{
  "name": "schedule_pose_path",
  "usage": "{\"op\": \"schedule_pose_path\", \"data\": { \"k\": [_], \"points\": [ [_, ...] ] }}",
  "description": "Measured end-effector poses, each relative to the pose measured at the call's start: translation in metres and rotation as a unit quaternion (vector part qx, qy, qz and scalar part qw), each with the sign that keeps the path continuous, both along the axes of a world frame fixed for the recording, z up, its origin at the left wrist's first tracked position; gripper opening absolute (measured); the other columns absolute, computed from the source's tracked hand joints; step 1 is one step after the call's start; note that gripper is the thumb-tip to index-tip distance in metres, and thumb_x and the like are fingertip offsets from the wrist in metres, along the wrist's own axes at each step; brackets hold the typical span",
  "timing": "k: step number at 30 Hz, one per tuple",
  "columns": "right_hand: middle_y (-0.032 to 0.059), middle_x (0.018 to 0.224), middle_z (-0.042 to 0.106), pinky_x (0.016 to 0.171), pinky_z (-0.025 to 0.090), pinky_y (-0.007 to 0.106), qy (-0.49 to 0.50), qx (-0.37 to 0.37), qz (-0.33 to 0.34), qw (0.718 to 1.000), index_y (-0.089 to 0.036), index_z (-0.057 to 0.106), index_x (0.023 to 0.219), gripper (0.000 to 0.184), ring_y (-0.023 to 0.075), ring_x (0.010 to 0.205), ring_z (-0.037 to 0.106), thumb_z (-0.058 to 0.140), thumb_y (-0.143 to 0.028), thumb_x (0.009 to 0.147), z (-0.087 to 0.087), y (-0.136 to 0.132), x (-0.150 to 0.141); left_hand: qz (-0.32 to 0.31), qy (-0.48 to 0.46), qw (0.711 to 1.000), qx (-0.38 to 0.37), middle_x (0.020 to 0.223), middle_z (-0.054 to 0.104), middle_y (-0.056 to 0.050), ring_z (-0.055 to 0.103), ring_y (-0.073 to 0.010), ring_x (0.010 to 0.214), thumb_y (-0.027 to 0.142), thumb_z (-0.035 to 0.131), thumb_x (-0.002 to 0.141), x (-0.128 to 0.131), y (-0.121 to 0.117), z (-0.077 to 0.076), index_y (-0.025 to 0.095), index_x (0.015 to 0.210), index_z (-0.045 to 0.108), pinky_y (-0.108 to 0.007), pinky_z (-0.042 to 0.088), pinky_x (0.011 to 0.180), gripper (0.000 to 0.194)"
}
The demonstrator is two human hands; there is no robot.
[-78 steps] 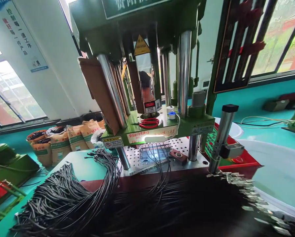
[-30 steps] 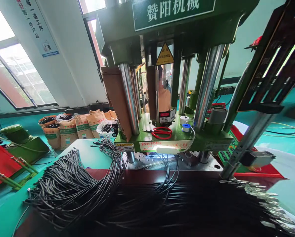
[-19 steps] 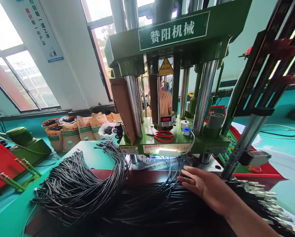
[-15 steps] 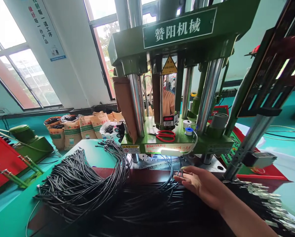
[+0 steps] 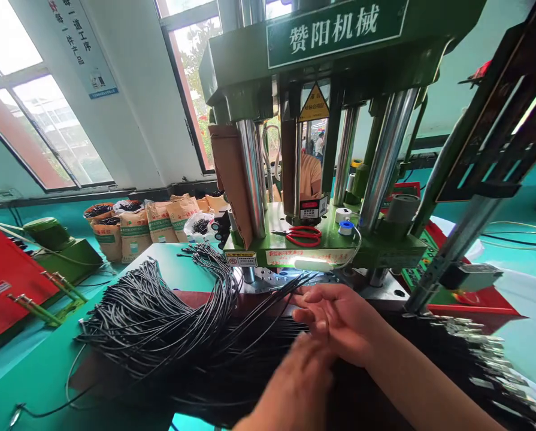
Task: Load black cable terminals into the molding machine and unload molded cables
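Observation:
Several thin black cables [image 5: 268, 305] run up from the lower left, their tips near the lit front of the green press [image 5: 375, 242]. My right hand [image 5: 339, 317], palm turned up, has its thumb and fingers closed around these cables just below the tips. Close beneath it is my left hand [image 5: 297, 383], smeared by motion, so its fingers and anything in them cannot be made out. A large fanned bundle of black cables [image 5: 142, 317] lies to the left, and more dark cables spread under both hands.
Red-handled scissors [image 5: 303, 235] and a blue-and-white roll [image 5: 345, 228] rest on the press bed. Cables with metallic ends [image 5: 478, 347] line the right side. Filled paper sacks [image 5: 135, 236] stand by the wall. A slanted metal post [image 5: 451, 251] rises at right.
My left hand has come in from below. My right hand has shifted slightly left, and the loosely hanging cables at its fingers now lie gathered in a slanting bunch. The view has tilted down.

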State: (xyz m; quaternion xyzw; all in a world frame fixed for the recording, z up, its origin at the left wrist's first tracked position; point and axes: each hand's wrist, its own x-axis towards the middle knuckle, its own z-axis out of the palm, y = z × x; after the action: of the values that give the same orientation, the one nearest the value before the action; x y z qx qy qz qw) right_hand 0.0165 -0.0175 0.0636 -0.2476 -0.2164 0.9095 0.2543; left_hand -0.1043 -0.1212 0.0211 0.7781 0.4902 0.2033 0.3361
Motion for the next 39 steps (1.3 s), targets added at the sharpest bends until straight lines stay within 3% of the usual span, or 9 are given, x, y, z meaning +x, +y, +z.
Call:
{"op": "schedule_pose_path", "data": {
  "k": [4, 6, 9, 11, 15, 19, 26, 29, 39],
  "points": [
    [0.0088, 0.096, 0.065, 0.039, 0.044, 0.016, -0.138, 0.223, 0.022, 0.965, -0.013, 0.06, 0.096, 0.022, 0.0105, 0.058, 0.062, 0.053, -0.013, 0.075, -0.014, 0.005, 0.009, 0.099, 0.126, 0.985, 0.058, 0.149, 0.036, -0.01, 0.022, -0.0246, 0.142, 0.022, 0.032, 0.093, -0.043, 0.035, -0.016, 0.018, 0.14, 0.036, -0.049, 0.015, 0.119, 0.047],
    [0.009, 0.103, 0.067, 0.062, 0.054, 0.028, -0.283, 0.423, 0.013, 0.861, -0.017, 0.064, 0.103, 0.025, 0.0172, 0.073, 0.065, 0.056, -0.024, 0.08, -0.027, 0.008, 0.02, 0.113, 0.194, 0.97, 0.095, 0.147, 0.039, -0.008, 0.023, -0.0228, 0.141, 0.023, 0.031, 0.094, -0.064, 0.041, -0.02, 0.017, 0.138, 0.04, -0.046, 0.015, 0.119, 0.045],
    [0.0106, 0.116, 0.065, 0.102, 0.037, 0.046, -0.428, 0.637, 0.003, 0.642, -0.02, 0.067, 0.112, 0.035, 0.0281, 0.111, 0.056, 0.056, -0.039, 0.084, -0.048, 0.017, 0.042, 0.081, 0.219, 0.967, 0.101, 0.146, 0.041, -0.006, 0.03, -0.0197, 0.138, 0.023, 0.031, 0.094, -0.09, 0.049, -0.017, 0.019, 0.137, 0.043, -0.041, 0.021, 0.118, 0.044],
    [0.0135, 0.122, 0.062, 0.106, 0.03, 0.05, -0.477, 0.659, 0.043, 0.58, -0.016, 0.065, 0.118, 0.046, 0.032, 0.118, 0.051, 0.051, -0.047, 0.087, -0.059, 0.024, 0.056, 0.071, 0.236, 0.967, 0.066, 0.144, 0.044, -0.008, 0.036, -0.02, 0.135, 0.022, 0.032, 0.093, -0.101, 0.057, -0.011, 0.018, 0.135, 0.045, -0.039, 0.026, 0.115, 0.045],
    [0.0151, 0.125, 0.061, 0.102, 0.036, 0.046, -0.504, 0.638, 0.093, 0.575, -0.013, 0.061, 0.125, 0.058, 0.0324, 0.116, 0.053, 0.049, -0.056, 0.087, -0.066, 0.034, 0.073, 0.057, 0.259, 0.964, 0.009, 0.132, 0.056, -0.011, 0.049, -0.0226, 0.123, 0.029, 0.034, 0.093, -0.108, 0.076, 0.007, 0.017, 0.127, 0.054, -0.036, 0.034, 0.107, 0.041],
    [0.0154, 0.122, 0.061, 0.1, 0.038, 0.04, -0.494, 0.656, 0.11, 0.56, -0.013, 0.061, 0.125, 0.058, 0.0302, 0.114, 0.053, 0.047, -0.056, 0.088, -0.06, 0.038, 0.058, -0.001, 0.23, 0.972, -0.035, 0.119, 0.062, -0.007, 0.055, -0.0228, 0.111, 0.036, 0.049, 0.086, -0.102, 0.088, 0.016, 0.021, 0.115, 0.061, -0.034, 0.04, 0.098, 0.035],
    [0.011, 0.109, 0.067, 0.084, 0.044, 0.032, -0.445, 0.666, 0.16, 0.577, -0.019, 0.065, 0.119, 0.053, 0.0249, 0.097, 0.061, 0.047, -0.056, 0.087, -0.057, 0.049, 0.014, 0.079, 0.219, 0.971, -0.052, 0.092, 0.067, -0.004, 0.06, -0.0207, 0.085, 0.034, 0.049, 0.083, -0.103, 0.096, 0.011, 0.021, 0.093, 0.067, -0.03, 0.043, 0.074, 0.024],
    [0.0071, 0.093, 0.07, 0.072, 0.044, 0.029, -0.435, 0.668, 0.165, 0.581, -0.019, 0.072, 0.102, 0.042, 0.0211, 0.082, 0.062, 0.049, -0.051, 0.086, -0.059, 0.054, 0.008, 0.104, 0.204, 0.972, -0.052, 0.086, 0.066, -0.002, 0.058, -0.0195, 0.08, 0.036, 0.049, 0.083, -0.104, 0.095, 0.01, 0.022, 0.092, 0.066, -0.028, 0.041, 0.068, 0.024],
    [0.0036, 0.074, 0.065, 0.061, 0.036, 0.027, -0.464, 0.656, 0.12, 0.584, -0.016, 0.071, 0.086, 0.028, 0.0167, 0.068, 0.054, 0.053, -0.037, 0.084, -0.053, 0.05, 0.005, 0.063, 0.174, 0.979, -0.091, 0.086, 0.068, 0.001, 0.059, -0.0171, 0.078, 0.034, 0.063, 0.073, -0.109, 0.099, 0.011, 0.023, 0.093, 0.067, -0.025, 0.04, 0.065, 0.024]
  ]
}}
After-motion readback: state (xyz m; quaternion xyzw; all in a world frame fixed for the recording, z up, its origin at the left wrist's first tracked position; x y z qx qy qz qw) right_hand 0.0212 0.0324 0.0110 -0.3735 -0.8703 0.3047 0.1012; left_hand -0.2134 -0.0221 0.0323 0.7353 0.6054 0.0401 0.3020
